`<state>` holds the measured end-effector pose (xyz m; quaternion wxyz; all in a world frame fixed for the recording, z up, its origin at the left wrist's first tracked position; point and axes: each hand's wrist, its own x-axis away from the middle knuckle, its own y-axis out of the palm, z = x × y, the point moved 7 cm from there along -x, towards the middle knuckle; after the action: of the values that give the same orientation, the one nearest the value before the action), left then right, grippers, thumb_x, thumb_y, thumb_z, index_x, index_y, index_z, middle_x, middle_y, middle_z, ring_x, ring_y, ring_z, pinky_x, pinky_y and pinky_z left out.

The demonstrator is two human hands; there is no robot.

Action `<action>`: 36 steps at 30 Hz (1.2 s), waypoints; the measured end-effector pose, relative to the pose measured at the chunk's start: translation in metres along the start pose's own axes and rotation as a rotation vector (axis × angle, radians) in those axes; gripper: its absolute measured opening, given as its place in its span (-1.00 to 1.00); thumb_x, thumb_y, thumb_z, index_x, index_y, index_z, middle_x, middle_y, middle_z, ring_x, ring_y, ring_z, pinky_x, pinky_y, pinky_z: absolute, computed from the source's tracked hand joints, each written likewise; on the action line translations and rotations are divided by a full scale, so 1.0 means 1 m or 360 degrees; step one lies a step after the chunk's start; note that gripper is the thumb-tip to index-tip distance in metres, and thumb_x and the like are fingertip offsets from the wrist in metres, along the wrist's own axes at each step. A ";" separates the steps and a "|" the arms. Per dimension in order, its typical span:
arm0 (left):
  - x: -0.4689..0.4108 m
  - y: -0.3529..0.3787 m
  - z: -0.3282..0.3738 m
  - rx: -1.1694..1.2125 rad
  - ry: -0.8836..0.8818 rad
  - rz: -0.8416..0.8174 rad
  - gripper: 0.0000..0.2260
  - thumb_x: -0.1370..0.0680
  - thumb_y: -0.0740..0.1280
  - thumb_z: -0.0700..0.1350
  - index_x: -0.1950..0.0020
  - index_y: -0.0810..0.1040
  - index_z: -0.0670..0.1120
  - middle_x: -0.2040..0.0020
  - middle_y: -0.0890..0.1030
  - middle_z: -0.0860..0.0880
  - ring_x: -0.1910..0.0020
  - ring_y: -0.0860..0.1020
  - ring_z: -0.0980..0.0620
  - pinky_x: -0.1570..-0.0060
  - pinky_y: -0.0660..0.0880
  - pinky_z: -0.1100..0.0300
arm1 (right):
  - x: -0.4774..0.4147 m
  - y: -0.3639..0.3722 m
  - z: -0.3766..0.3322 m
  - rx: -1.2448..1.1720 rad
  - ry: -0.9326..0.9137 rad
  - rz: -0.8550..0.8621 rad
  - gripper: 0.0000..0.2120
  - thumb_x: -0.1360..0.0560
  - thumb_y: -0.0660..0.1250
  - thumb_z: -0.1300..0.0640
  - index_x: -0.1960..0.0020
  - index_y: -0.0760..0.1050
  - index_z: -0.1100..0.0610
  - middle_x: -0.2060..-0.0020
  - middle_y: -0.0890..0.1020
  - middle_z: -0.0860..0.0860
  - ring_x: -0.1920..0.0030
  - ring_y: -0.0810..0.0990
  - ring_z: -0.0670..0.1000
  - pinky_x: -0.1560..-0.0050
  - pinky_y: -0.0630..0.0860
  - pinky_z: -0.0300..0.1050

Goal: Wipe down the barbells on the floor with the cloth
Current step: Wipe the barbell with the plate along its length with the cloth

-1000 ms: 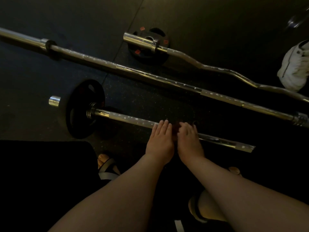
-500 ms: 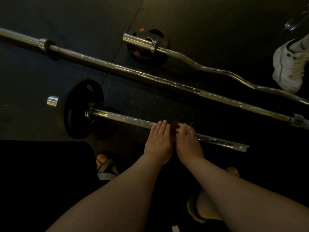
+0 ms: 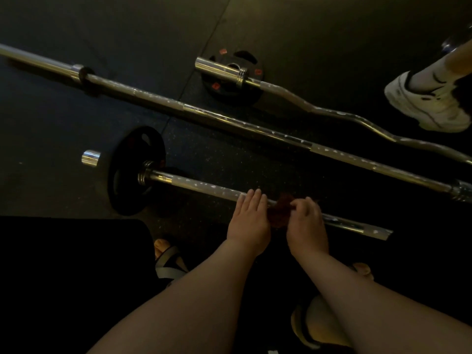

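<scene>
Three chrome steel barbells lie on the dark rubber floor: a short plate-loaded bar, a long straight bar, a curl bar. Left hand rests flat-fingered on the short bar; right hand pinches one dark red cloth.

You see only a dark reddish scrap of the cloth between your hands; the rest is hidden, as is the nearest barbell beneath them. The long barbell and curl bar run off the picture's edges. The bystander's white sneaker is cropped at right.
</scene>
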<state>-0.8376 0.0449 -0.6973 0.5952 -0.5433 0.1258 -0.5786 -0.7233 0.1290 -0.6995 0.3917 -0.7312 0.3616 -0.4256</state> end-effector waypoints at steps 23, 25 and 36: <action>0.002 0.005 -0.003 -0.0069 0.0040 0.0005 -0.42 -0.69 0.06 -0.06 -0.64 -0.14 -0.10 -0.65 -0.19 -0.07 -0.59 -0.29 0.01 -0.58 -0.24 -0.05 | -0.009 0.004 -0.001 0.0253 -0.0042 0.0107 -0.59 -0.69 0.12 0.09 -0.53 0.33 0.06 -0.46 0.43 0.02 -0.52 0.27 0.05 -0.54 0.21 0.01; 0.002 0.005 -0.001 -0.0047 0.0026 0.0059 -0.42 -0.69 0.05 -0.04 -0.64 -0.15 -0.10 -0.65 -0.21 -0.08 -0.57 -0.32 0.03 -0.57 -0.29 -0.02 | -0.005 0.004 -0.008 0.0180 0.0050 0.0153 -0.58 -0.66 0.18 0.14 -0.52 0.35 0.08 -0.47 0.43 0.04 -0.54 0.26 0.06 -0.57 0.18 0.05; -0.013 0.023 0.026 -0.0215 0.0345 0.0140 -0.28 -0.64 0.19 0.07 -0.63 -0.21 0.02 -0.64 -0.26 -0.04 -0.56 -0.38 -0.09 -0.57 -0.19 -0.15 | -0.005 -0.003 -0.020 -0.0990 0.0094 0.0022 -0.70 -0.68 0.10 0.19 -0.32 0.44 -0.08 -0.16 0.50 -0.17 -0.13 0.50 -0.19 -0.20 0.46 -0.20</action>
<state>-0.8090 0.0628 -0.7119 0.5649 -0.5106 0.2517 -0.5974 -0.7429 0.1291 -0.6919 0.1413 -0.8009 0.4906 -0.3130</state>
